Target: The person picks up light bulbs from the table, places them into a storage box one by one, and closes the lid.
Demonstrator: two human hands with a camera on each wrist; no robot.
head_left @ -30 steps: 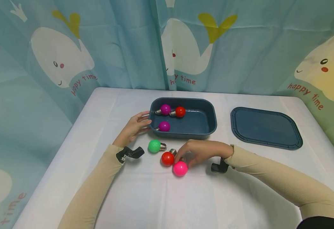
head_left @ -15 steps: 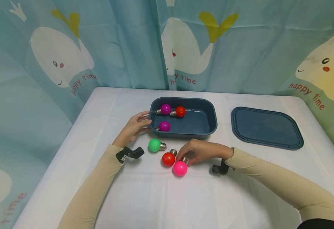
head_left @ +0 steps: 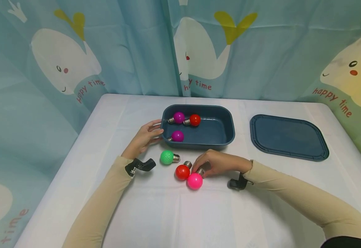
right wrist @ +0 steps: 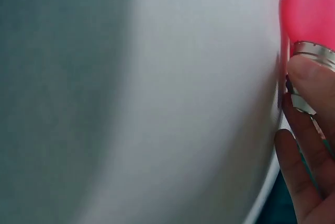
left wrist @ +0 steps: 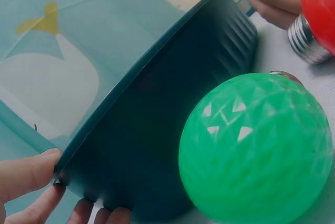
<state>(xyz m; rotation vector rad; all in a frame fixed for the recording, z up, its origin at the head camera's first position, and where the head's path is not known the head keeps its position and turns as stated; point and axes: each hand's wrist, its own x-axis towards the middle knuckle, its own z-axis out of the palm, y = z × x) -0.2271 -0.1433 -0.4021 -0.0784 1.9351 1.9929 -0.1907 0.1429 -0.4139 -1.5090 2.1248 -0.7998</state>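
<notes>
My left hand [head_left: 146,137] rests against the left end of a dark blue plastic box [head_left: 214,144], its fingers spread along the outer wall and the thumb [left wrist: 31,174] at the rim. In the right wrist view, my right hand [right wrist: 314,124] pinches the metal screw base of a pink light bulb [right wrist: 311,12] between thumb and fingers. The bulb's round end points toward me in the head view. Right beside it lies a red light bulb [head_left: 182,172]. A green faceted light bulb [head_left: 167,157] lies before the box, close to my left wrist.
Inside the box, toward its left side, lie two purple bulbs [head_left: 178,117] and a red bulb [head_left: 194,120]. A flat dark blue lid [head_left: 288,137] lies on the white tablecloth [head_left: 155,213] to the right. Behind the table hangs a printed curtain [head_left: 130,48].
My right fingers have settled round the pink bulb's base, and more of the metal shows as the bulb tilts slightly. My left hand and the box stay put.
</notes>
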